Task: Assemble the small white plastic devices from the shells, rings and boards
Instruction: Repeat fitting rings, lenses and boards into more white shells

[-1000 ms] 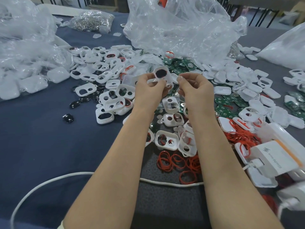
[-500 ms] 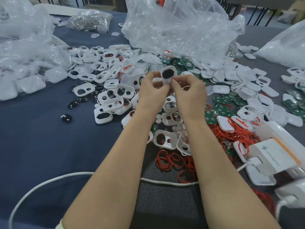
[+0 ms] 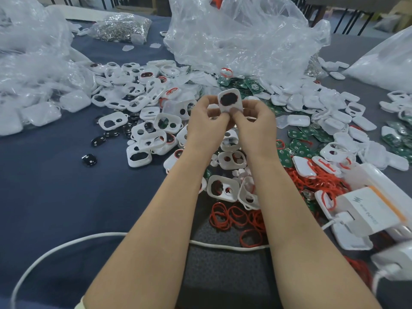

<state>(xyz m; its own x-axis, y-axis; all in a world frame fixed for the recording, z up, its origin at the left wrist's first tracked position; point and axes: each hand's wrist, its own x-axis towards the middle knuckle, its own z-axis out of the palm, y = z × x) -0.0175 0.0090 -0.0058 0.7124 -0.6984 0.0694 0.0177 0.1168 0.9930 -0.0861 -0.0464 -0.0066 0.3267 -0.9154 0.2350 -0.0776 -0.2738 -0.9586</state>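
White shell point(image 3: 229, 100) between left hand point(image 3: 208, 123) and right hand point(image 3: 256, 126)

Dark blue tablecloth point(image 3: 55, 186) — another table point(image 3: 356, 1) on thin dark legs stands behind.

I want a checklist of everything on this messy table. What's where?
Surface: table under a dark blue cloth.
Job's things: one white shell held up; more shells, red rings and green boards lie in loose heaps.
Clutter: clear plastic bags, small black pieces.
Hands: left hand and right hand both pinch the white shell.
Cables: white cable crosses the near edge; white charger at right.
Surroundings: dark furniture legs behind.
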